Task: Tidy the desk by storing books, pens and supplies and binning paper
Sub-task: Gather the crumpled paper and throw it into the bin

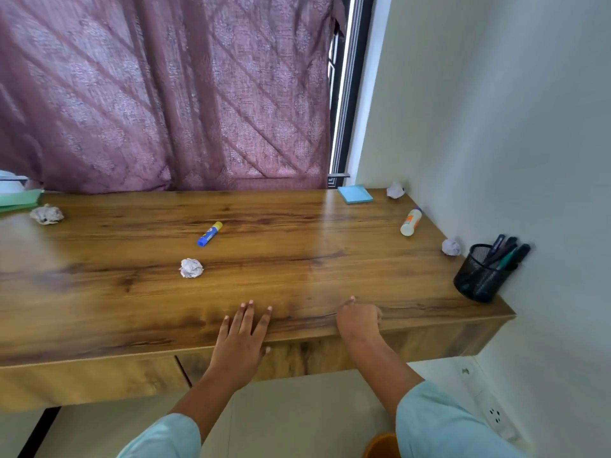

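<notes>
Pens already stand in the mesh holder (pixel 479 276) at the bench's (pixel 297 279) right end; no books visible on the bench top. Left out: four paper balls (pixel 191 268) (pixel 46 214) (pixel 451 247) (pixel 395 190), blue glue stick (pixel 209 234), white glue bottle (pixel 411 222), sticky notes (pixel 355 194). Left hand (pixel 243 335) flat, grip open and empty; right hand (pixel 359 319) curled at the front edge, grip appears empty — roughly halfway, by my estimate.

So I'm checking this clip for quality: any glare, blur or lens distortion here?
Head view: a pale sheen of window glare runs down the desk from beside the blue sticky notes; wide-angle bending curves the desk's front edge and tilts the wall; the pen holder looks slightly soft; both hands are reasonably sharp.
</notes>
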`<state>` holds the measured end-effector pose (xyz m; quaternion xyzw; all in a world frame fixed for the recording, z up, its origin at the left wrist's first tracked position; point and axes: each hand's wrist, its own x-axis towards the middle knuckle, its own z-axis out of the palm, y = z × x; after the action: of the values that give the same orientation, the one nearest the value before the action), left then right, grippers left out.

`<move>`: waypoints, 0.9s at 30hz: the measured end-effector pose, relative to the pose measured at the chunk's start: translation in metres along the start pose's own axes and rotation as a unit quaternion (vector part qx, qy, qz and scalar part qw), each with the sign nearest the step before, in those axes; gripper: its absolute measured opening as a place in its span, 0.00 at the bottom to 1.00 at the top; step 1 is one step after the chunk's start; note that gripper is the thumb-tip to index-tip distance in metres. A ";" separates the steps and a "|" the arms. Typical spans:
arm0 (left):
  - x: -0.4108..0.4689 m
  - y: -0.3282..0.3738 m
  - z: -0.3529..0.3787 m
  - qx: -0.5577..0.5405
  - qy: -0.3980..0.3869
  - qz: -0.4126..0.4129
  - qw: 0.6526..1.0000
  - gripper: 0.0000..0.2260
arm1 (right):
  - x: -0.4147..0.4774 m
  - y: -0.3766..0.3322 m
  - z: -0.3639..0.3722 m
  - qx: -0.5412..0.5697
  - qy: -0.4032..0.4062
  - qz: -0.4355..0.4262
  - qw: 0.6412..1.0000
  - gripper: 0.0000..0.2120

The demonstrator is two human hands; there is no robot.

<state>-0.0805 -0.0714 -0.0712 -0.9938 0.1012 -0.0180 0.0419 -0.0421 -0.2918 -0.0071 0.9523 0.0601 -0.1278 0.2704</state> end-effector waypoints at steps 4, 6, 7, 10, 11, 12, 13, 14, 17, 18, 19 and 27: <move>-0.001 0.002 -0.006 -0.046 -0.039 -0.011 0.998 0.38 | 0.002 -0.006 -0.008 -0.072 -0.018 -0.014 0.997 0.26; 0.001 0.004 -0.009 -0.070 -0.062 -0.022 0.995 0.36 | 0.004 -0.008 -0.012 -0.106 -0.030 -0.025 0.994 0.20; 0.003 0.005 -0.012 -0.086 -0.076 -0.030 0.993 0.41 | 0.007 -0.007 -0.014 -0.109 -0.044 -0.035 0.992 0.15; 0.008 0.012 -0.023 -0.099 -0.134 -0.049 0.985 0.56 | 0.021 0.001 -0.018 -0.060 -0.073 -0.061 0.994 0.10; 0.010 0.015 -0.027 -0.109 -0.146 -0.060 0.981 0.56 | 0.024 0.008 -0.021 -0.019 -0.069 -0.074 0.995 0.11; 0.013 0.019 -0.031 -0.123 -0.152 -0.073 0.978 0.55 | 0.027 0.018 -0.024 0.030 -0.060 -0.092 0.994 0.12; 0.016 0.023 -0.034 -0.137 -0.159 -0.084 0.974 0.53 | 0.028 0.029 -0.028 0.090 -0.058 -0.110 0.988 0.15; 0.020 0.028 -0.038 -0.151 -0.166 -0.093 0.970 0.51 | 0.029 0.041 -0.032 0.153 -0.073 -0.124 0.978 0.19; 0.039 0.045 -0.044 -0.184 -0.168 -0.106 0.963 0.46 | 0.038 0.073 -0.034 0.341 -0.099 -0.108 0.929 0.23; 0.045 0.051 -0.047 -0.189 -0.173 -0.098 0.962 0.42 | 0.045 0.082 -0.031 0.360 -0.080 -0.090 0.925 0.23; 0.052 0.058 -0.049 -0.191 -0.176 -0.087 0.962 0.38 | 0.051 0.090 -0.027 0.358 -0.057 -0.070 0.929 0.23; 0.106 0.110 -0.074 -0.307 -0.111 0.006 0.945 0.27 | 0.104 0.167 0.006 0.373 -0.019 0.122 0.920 0.24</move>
<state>-0.0016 -0.2062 -0.0045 -0.9536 0.1021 0.1244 -0.2544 0.0875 -0.4320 0.0424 0.9815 -0.1136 -0.1253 -0.0894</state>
